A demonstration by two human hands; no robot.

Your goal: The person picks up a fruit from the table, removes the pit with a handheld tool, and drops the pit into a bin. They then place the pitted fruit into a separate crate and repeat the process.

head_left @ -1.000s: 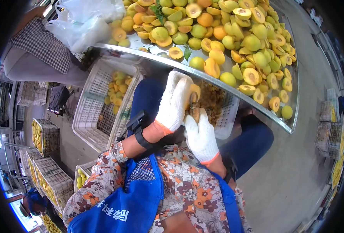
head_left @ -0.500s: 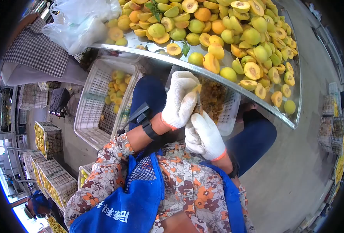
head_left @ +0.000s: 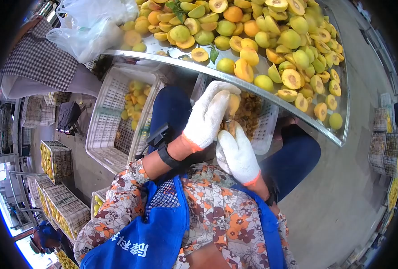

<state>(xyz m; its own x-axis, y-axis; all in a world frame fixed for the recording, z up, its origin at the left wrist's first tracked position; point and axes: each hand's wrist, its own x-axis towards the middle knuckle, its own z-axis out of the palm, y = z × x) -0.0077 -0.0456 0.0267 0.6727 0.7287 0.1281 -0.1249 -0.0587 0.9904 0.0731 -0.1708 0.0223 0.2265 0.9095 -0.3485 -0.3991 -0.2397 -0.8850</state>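
Note:
In a white knit glove, my left hand (head_left: 211, 113) is wrapped round a yellow peach half (head_left: 233, 105). My right hand (head_left: 238, 154), gloved the same way, grips a small pitting tool (head_left: 228, 124) whose metal end meets the lower side of the fruit. Fingers hide most of the tool, so its full shape cannot be made out. Beneath both hands stands a white plastic crate (head_left: 267, 127) holding brownish pits and scraps. Just beyond them, halved yellow-green peaches (head_left: 293, 40) are heaped on a metal-edged table (head_left: 185, 65).
Left of my knees is a white crate (head_left: 101, 117) with peach pieces at one end. A clear plastic bag (head_left: 89, 29) lies on the table's left corner. Another person in a checked garment (head_left: 42, 58) is at the far left. More fruit-filled crates (head_left: 66, 204) stand on the floor.
My left hand has turned, and the peach half shows more between its fingers. The right hand has shifted slightly, keeping the tool at the fruit.

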